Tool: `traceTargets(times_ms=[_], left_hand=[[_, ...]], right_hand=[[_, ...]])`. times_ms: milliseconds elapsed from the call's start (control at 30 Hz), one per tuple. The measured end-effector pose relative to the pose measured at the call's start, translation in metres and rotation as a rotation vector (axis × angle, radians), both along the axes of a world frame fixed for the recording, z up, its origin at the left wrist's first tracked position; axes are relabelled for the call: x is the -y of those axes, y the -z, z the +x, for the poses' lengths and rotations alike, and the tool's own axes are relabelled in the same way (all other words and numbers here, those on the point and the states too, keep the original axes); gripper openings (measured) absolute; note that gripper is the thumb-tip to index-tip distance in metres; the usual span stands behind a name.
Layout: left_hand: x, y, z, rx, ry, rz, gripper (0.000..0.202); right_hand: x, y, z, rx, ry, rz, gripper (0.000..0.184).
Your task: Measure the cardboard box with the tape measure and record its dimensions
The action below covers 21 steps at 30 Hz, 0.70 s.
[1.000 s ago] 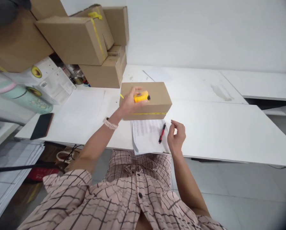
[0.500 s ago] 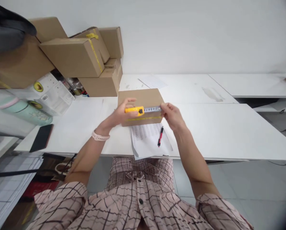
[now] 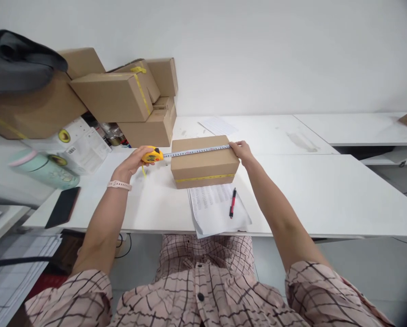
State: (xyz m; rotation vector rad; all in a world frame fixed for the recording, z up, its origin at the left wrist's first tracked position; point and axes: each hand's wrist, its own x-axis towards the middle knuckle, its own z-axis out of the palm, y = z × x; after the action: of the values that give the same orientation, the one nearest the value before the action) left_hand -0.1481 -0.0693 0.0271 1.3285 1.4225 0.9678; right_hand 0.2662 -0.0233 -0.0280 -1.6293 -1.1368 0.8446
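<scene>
A cardboard box [image 3: 205, 164] with a yellow tape strip along its front stands on the white table. My left hand [image 3: 135, 160], left of the box, is closed around the yellow case of a tape measure [image 3: 153, 155]. The pulled-out blade [image 3: 200, 151] stretches across the top of the box. At the box's right edge, my right hand [image 3: 242, 151] pinches the blade's end. Printed sheets [image 3: 212, 206] lie in front of the box, with a red and black pen [image 3: 232, 203] on them.
Several cardboard boxes [image 3: 111, 97] are stacked at the back left. A mint bottle [image 3: 47, 168] lies by a white carton [image 3: 81, 145], and a dark phone [image 3: 63, 207] is near the left table edge. Another paper [image 3: 219, 125] lies behind the box.
My left hand has moved left with the tape case, drawing the blade out much longer over the box. My right hand stays at the box's right edge. The view has shifted slightly.
</scene>
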Motion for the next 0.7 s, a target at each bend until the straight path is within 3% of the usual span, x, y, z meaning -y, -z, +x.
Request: traceTargets(times_ms=[100, 233, 467, 700], left_hand=[[-0.008, -0.001, 0.010, -0.012, 0.010, 0.011, 0.049], [-0.019, -0.003, 0.016, 0.014, 0.037, 0.017, 0.050], [-0.028, -0.001, 0.009, -0.023, 0.055, 0.015, 0.047], [-0.052, 0.002, 0.003, -0.001, 0.063, 0.014, 0.046]], right_hand=[[0.006, 0.000, -0.007, -0.091, -0.046, -0.127, 0.037], [0.011, 0.001, -0.010, -0.172, -0.143, -0.169, 0.038], [0.008, 0.002, -0.013, -0.184, -0.079, -0.189, 0.032], [0.007, 0.003, -0.016, -0.173, -0.042, -0.178, 0.028]])
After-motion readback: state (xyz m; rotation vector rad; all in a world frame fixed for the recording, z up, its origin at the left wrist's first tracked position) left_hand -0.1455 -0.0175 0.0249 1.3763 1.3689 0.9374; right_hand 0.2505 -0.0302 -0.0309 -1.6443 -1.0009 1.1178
